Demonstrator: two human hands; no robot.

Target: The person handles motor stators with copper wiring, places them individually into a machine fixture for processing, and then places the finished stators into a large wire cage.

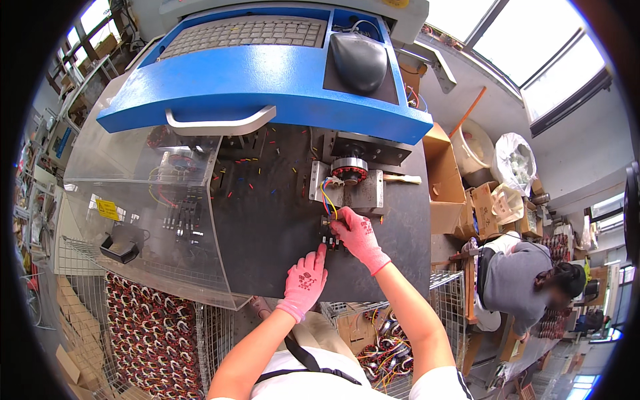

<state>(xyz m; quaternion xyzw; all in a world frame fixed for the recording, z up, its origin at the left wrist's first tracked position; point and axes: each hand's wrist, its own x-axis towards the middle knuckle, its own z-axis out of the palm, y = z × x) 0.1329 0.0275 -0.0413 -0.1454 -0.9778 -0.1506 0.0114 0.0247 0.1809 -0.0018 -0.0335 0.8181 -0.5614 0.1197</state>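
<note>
Both my hands wear pink gloves. My right hand (360,239) is closed in a pinch on the lower ends of the thin coloured wires (326,194), yellow, blue and red. These wires come down from a round motor stator (350,169) with red windings and a silver rim, seated on a metal fixture (366,195). Below the pinch is a small dark terminal block (325,238) with light levers, partly hidden by the fingers. My left hand (306,280) stretches its index finger up to the block's lower edge, its other fingers loosely bent, nothing seen in them.
A blue drawer (267,80) with keyboard (243,35) and mouse (359,62) overhangs the dark bench (257,247). A clear plastic cover (153,233) stands left over another fixture. Small coloured sleeves lie scattered. Wire baskets (150,333) hold stators below; a person (523,280) sits at right.
</note>
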